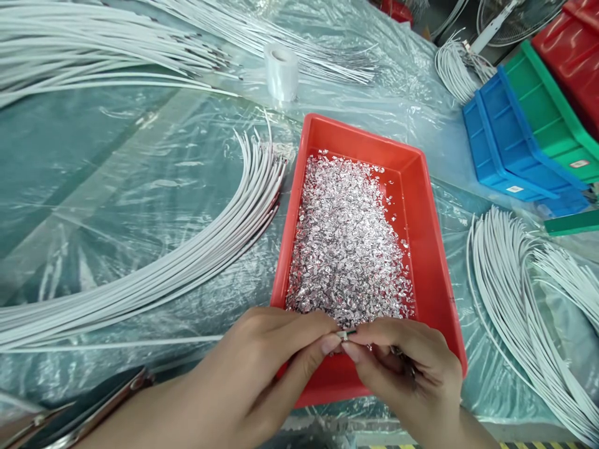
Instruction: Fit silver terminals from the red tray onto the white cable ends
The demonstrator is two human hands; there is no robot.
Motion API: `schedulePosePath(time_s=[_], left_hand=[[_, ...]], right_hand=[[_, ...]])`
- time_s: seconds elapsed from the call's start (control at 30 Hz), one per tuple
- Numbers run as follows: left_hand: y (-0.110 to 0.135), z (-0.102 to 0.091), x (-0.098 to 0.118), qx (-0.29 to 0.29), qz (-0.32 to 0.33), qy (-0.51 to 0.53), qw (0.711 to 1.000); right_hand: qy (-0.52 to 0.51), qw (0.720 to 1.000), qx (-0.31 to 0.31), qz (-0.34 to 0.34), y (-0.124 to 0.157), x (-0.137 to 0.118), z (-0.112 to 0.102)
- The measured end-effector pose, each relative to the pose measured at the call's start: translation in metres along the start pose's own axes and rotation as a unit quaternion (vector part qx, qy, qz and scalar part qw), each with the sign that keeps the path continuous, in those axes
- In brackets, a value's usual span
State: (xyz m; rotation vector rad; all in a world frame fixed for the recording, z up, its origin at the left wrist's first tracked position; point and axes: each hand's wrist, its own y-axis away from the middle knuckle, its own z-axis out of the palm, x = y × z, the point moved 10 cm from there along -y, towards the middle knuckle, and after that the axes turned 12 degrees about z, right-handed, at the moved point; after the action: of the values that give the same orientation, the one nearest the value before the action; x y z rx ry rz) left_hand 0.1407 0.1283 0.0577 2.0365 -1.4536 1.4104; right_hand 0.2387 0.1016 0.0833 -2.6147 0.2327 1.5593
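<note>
Over the near end of a red plastic tray (pixel 433 249), my two hands meet fingertip to fingertip. My left hand (pixel 276 355) is closed in a pinch on a white cable (pixel 196 340), whose length runs off to the left. At its tip, my right hand (pixel 412 362) pinches the cable end (pixel 344 335), where a short dark piece shows between the fingers. The right hand's curled fingers partly hide something dark in the palm that I cannot make out. Silvery foil scraps (pixel 346 243) lie heaped in the tray beneath.
Left of the tray lies a curved bundle of white cables (pixel 201 268). Further bundles lie at the back left (pixel 116 43) and right (pixel 519 305). A roll of clear film (pixel 281 75) stands behind the tray. Blue bins (pixel 505 137) and a green bin (pixel 545 106) are at the right.
</note>
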Motion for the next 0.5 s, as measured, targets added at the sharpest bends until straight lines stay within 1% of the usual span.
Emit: schedulePosePath(time_s=[0.2,0.33,0.5], left_hand=[[0.000,0.002,0.000,-0.007,0.001,0.015,1.000],[0.000,0.003,-0.001,-0.012,-0.006,0.018,1.000],[0.002,0.004,-0.003,-0.012,-0.011,0.025,1.000]], right_hand=[[-0.047,0.998,-0.013,0.031,-0.001,0.009,0.001],[-0.087,0.996,-0.016,0.025,0.001,0.012,0.001],[-0.098,0.995,-0.010,0.028,0.003,0.017,0.000]])
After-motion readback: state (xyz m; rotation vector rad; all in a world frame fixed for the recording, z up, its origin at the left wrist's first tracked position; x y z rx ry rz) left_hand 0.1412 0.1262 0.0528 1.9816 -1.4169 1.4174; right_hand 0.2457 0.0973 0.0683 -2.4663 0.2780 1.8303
